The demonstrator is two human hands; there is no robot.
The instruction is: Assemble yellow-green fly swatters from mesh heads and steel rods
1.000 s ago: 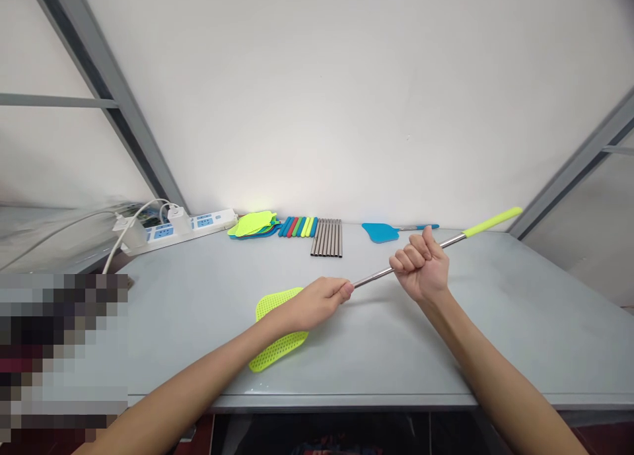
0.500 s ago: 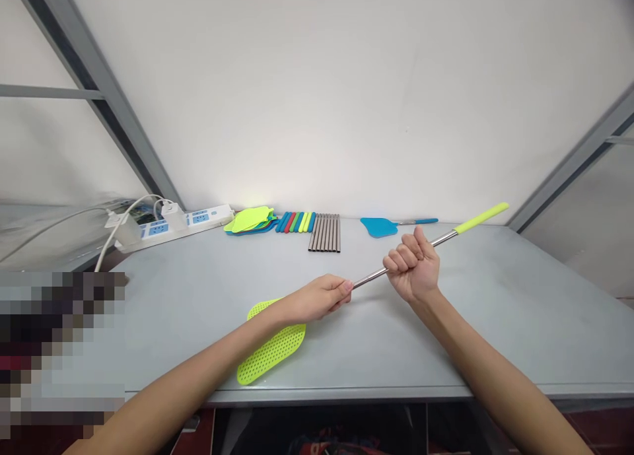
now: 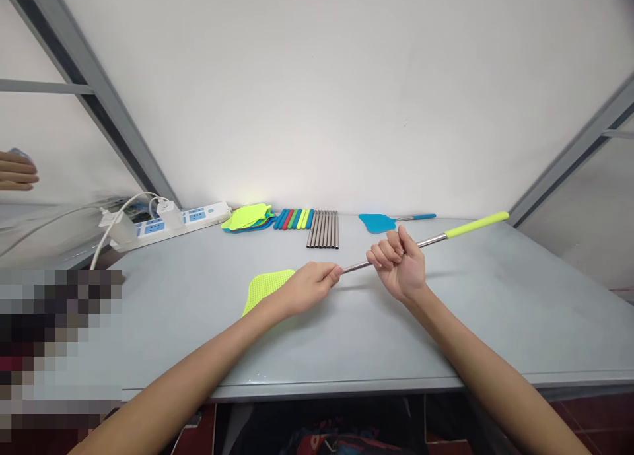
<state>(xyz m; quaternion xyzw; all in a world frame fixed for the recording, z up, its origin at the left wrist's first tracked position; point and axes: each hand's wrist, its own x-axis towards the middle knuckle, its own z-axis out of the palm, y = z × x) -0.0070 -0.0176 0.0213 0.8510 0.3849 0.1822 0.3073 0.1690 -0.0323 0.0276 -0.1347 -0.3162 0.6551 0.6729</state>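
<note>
Both hands grip one yellow-green fly swatter with a metal telescopic rod. My left hand is closed near the head end of the rod, and its wrist and forearm cover part of the perforated head. Farther right, my right hand is wrapped round the thicker metal section, thumb up. Beyond it the yellow-green grip sleeve points up to the right. Behind my right hand a blue fly swatter lies on the table near the wall.
Along the wall lie metal tubes, several coloured grip sleeves and a stack of swatter heads. A white power strip with plugged-in chargers and cables sits at the left. Another person's hand shows at the far left.
The swatter's head has swung away from the table's front edge, and the rod lies flatter. Both my hands have shifted slightly left, still gripping. Another person's hand has appeared at far left.
</note>
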